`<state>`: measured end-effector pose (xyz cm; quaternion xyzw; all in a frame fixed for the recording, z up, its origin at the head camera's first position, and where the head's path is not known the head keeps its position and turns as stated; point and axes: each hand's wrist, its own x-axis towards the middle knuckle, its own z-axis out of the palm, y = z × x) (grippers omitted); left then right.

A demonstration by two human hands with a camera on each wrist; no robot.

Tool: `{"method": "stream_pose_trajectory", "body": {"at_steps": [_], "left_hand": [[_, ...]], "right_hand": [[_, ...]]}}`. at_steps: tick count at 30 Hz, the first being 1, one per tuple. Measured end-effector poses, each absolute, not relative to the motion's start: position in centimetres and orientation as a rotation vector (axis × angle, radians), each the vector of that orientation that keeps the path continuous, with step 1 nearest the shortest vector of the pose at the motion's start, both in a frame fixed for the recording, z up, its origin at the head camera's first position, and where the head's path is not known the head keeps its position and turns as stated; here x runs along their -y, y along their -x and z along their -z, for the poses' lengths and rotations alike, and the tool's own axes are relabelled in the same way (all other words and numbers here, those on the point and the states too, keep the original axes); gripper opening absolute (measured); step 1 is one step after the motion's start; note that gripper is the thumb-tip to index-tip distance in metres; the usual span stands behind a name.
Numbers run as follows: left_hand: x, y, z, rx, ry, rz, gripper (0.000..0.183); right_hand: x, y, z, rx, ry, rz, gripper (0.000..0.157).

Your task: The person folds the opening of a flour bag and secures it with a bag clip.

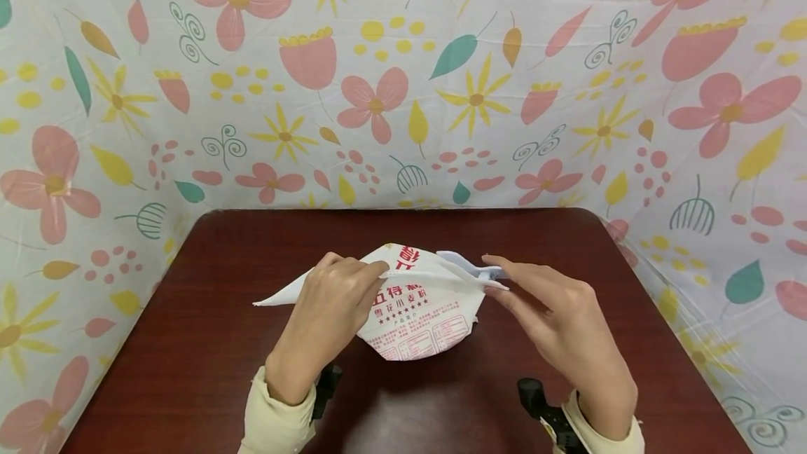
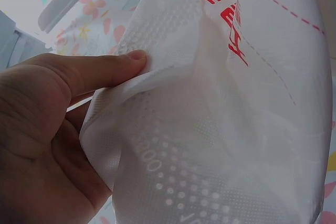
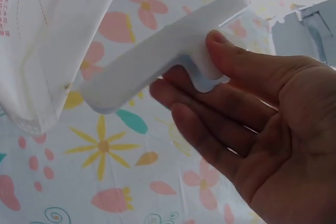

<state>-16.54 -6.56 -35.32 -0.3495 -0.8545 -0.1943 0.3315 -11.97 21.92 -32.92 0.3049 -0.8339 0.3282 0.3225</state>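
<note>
A white flour bag (image 1: 416, 331) with red printing is held up over the table, its corner sticking out to the left. My left hand (image 1: 330, 296) pinches the bag's folded edge; in the left wrist view the thumb (image 2: 118, 68) presses on the white plastic (image 2: 163, 145), with the other fingers mostly hidden behind it. My right hand (image 1: 561, 307) pinches the short handle tabs of a white bag clip (image 1: 466, 273). In the right wrist view the clip's long bar (image 3: 157, 51) points towards the bag (image 3: 39, 61), with a gap between them. The head view shows the clip overlapping the bag's upper right side.
Below the hands lies a dark red-brown table (image 1: 265, 244) with rounded far corners. A white curtain (image 1: 403, 181) printed with flowers and leaves encloses the back and both sides. Black wrist mounts (image 1: 536, 398) stick out near both cuffs.
</note>
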Motion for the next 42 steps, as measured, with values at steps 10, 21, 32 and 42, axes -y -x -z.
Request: {"method": "stream_pose_trajectory", "body": {"at_steps": [10, 21, 32, 42], "left_hand": [[6.5, 16.5, 35.3, 2.239, 0.915, 0.512, 0.011], [6.5, 16.5, 35.3, 2.241, 0.918, 0.521, 0.012], [6.5, 16.6, 35.4, 2.235, 0.928, 0.531, 0.011], [6.5, 16.6, 35.4, 2.227, 0.931, 0.531, 0.011]], "right_hand": [[-21.1, 12.9, 33.5, 2.168, -0.849, -0.914, 0.031], [-20.9, 13.2, 33.7, 2.345, -0.789, -0.918, 0.038], [-20.3, 13.2, 33.9, 2.428, -0.699, -0.88, 0.032], [-19.8, 13.2, 33.8, 2.458, -0.67, -0.794, 0.032]]}}
